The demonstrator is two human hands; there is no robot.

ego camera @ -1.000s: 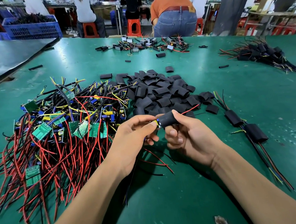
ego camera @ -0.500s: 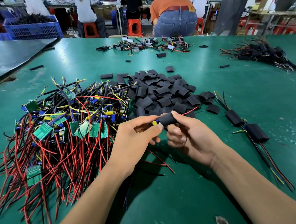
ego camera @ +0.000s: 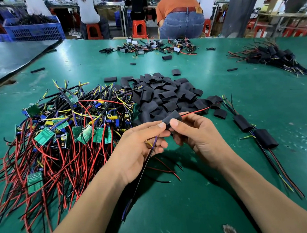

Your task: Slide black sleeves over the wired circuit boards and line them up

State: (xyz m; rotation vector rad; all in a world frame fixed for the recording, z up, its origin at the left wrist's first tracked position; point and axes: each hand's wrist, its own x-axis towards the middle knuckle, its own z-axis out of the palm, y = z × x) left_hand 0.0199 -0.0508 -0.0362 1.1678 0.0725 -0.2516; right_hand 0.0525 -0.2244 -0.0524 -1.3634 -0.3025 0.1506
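Pinching the black sleeve (ego camera: 172,117) from both ends, I hold it up just above the desk (ego camera: 238,92), a little right of the frame's centre. My left hand (ego camera: 138,148) comes in from the lower left, palm turned inward, with thumb and forefinger closed on the sleeve's left end and the other fingers curled. A bundle of black, purple and yellow wires (ego camera: 145,164) runs down across that palm towards the bottom of the frame. My right hand (ego camera: 195,133) comes in from the lower right, thumb pressed on top of the sleeve and fingers curled beneath it. A red wire (ego camera: 196,112) leaves the sleeve's right end and points to the right.

Behind my hands, at centre, lies the heap of loose sleeves (ego camera: 165,95). Beside it on the left is the tangle of wired circuit boards (ego camera: 59,133), green boards among red and black leads. At the right, two sleeved boards (ego camera: 242,123) lie in a row, their wires trailing towards the lower right.

The markings on the green boards are too small for me to read.
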